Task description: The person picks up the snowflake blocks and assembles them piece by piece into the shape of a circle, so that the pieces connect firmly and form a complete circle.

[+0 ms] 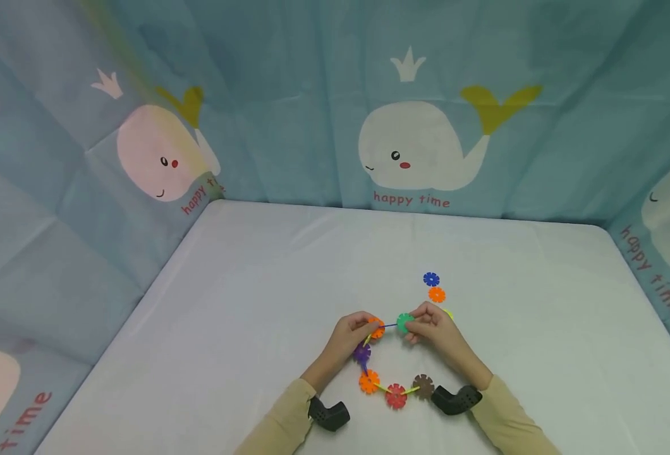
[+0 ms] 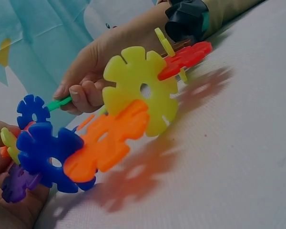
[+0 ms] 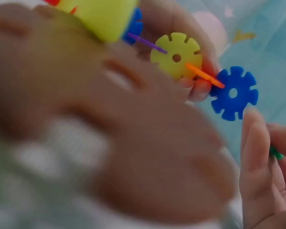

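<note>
A chain of slotted, flower-shaped plastic discs curves between the two hands. My left hand (image 1: 351,336) pinches its upper end near an orange disc (image 1: 377,327) and an edge-on blue disc (image 3: 234,93). The right hand (image 1: 438,328) pinches a green disc (image 1: 404,322) between thumb and fingers. In the left wrist view, the green disc's edge meets the blue disc (image 2: 32,112); whether their slots interlock I cannot tell. Down the chain come a purple disc (image 1: 362,352), another orange disc (image 1: 369,382), a red disc (image 1: 395,396) and, at its end, a brown disc (image 1: 423,386).
Beyond the right hand lie a loose blue disc (image 1: 431,279), an orange one (image 1: 437,294) and a partly hidden yellow one (image 1: 449,313). A white cloth covers the table (image 1: 244,303). Blue whale-print curtains (image 1: 289,126) stand around it. Each wrist wears a black device (image 1: 456,400).
</note>
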A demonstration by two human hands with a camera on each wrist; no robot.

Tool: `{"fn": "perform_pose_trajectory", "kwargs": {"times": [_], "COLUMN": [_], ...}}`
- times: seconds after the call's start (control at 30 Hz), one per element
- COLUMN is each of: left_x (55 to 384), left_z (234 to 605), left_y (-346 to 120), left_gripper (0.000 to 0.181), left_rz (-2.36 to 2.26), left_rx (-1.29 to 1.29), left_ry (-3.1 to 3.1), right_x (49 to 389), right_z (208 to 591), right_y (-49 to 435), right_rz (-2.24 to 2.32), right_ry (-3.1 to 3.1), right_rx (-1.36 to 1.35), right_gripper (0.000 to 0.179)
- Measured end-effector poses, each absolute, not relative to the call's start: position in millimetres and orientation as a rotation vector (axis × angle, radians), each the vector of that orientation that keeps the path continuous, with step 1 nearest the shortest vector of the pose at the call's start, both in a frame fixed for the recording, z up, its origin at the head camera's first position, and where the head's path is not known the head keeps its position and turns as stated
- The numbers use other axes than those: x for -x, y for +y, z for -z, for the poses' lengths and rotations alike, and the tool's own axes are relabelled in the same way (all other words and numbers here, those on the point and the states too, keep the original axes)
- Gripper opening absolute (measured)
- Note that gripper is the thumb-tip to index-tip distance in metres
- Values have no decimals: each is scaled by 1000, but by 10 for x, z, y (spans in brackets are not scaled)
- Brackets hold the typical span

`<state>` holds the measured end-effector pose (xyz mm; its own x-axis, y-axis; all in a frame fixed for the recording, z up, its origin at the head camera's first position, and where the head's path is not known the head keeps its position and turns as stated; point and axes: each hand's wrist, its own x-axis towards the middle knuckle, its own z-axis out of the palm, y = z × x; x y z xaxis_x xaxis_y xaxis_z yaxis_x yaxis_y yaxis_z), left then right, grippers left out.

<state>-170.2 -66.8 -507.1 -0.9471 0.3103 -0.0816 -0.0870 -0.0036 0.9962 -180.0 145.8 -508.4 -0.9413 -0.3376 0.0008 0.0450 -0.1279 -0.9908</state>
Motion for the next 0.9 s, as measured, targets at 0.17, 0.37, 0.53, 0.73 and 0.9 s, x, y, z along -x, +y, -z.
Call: {"fn": "perform_pose_trajectory", "kwargs": {"times": [0.17, 0.37, 0.53, 0.73, 0.9], "left_x": [1708, 1678, 1624, 1630, 1624], "left_z": [5074, 4946, 4774, 4771, 4785], "left_y": [-673, -650, -654, -671, -662], "left_gripper": [20, 16, 17, 19, 20], "left_rz": [-2035, -2011, -1983, -1955, -1965], "left_rx": [-235, -263, -284, -333, -324], "left_ry": [2004, 2010, 2041, 2040, 2019], "right_x": [1818, 1800, 1797, 1796, 1784], "right_z": [5084, 5073, 5082, 5098, 5091], "right_y": [1456, 1462, 1454, 1464, 1460], "right_rz": [2150, 2158, 2145, 2124, 2119], "right_ry": [1821, 1840, 1803, 1775, 1799], "right_rx": [337, 285, 219, 212, 194], "right_gripper": [22, 19, 19, 20, 22]}}
